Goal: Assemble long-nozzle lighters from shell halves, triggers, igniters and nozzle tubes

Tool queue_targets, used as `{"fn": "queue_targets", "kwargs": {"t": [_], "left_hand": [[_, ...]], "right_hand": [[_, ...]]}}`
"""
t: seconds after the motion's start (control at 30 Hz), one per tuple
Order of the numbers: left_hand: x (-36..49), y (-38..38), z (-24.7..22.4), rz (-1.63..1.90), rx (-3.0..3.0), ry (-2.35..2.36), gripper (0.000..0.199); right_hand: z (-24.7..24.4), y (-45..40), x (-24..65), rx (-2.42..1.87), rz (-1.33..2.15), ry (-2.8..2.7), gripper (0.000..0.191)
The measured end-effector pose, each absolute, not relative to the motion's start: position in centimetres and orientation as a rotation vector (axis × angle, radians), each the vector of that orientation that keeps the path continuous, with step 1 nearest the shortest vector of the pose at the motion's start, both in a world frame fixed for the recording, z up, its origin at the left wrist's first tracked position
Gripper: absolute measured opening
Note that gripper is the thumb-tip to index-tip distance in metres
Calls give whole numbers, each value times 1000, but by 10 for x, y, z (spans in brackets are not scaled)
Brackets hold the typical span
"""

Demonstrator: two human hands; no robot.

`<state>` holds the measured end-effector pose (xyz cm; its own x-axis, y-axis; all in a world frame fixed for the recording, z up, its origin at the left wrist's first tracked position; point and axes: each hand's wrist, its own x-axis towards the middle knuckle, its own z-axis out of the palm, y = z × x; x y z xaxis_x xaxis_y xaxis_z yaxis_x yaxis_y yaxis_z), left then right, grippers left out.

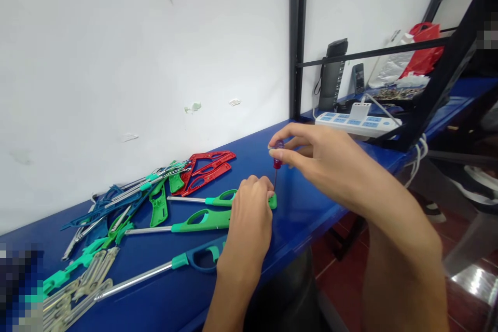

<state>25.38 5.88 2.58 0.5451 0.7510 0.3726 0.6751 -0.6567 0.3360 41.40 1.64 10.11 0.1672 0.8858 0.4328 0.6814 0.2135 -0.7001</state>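
Observation:
A small screwdriver (pixel 277 158) with a purple-red handle stands nearly upright in the fingertips of my right hand (pixel 315 153). Its thin shaft reaches down to the end of a green long-nosed gas lighter (pixel 222 198). My left hand (pixel 253 197) lies curled over that lighter's handle and presses it on the table; its fingertips are partly hidden. Beside it, nearer me, lie a second green lighter (pixel 202 221) and a dark blue lighter (pixel 199 258), both with metal barrels pointing left. My left wrist covers their handle ends.
Red casing halves (pixel 208 168), a green casing half (pixel 158 207) and a heap of lighter parts (pixel 128 194) lie at left on the blue table (pixel 187 282). Clear tanks (pixel 93 272) sit at front left. A black frame post (pixel 298 36) and a white power strip (pixel 358 123) stand at right.

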Motion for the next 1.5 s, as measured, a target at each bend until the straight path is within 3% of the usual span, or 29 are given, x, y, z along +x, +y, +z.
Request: {"fn": "queue_targets", "kwargs": {"t": [0.27,1.5], "left_hand": [[253,57,25,738,2634,1217,29],[252,60,9,857,2474,1204,30]], "right_hand": [[99,18,415,-1522,281,-1582,6],[106,15,406,-1590,266,-1577,3]]}}
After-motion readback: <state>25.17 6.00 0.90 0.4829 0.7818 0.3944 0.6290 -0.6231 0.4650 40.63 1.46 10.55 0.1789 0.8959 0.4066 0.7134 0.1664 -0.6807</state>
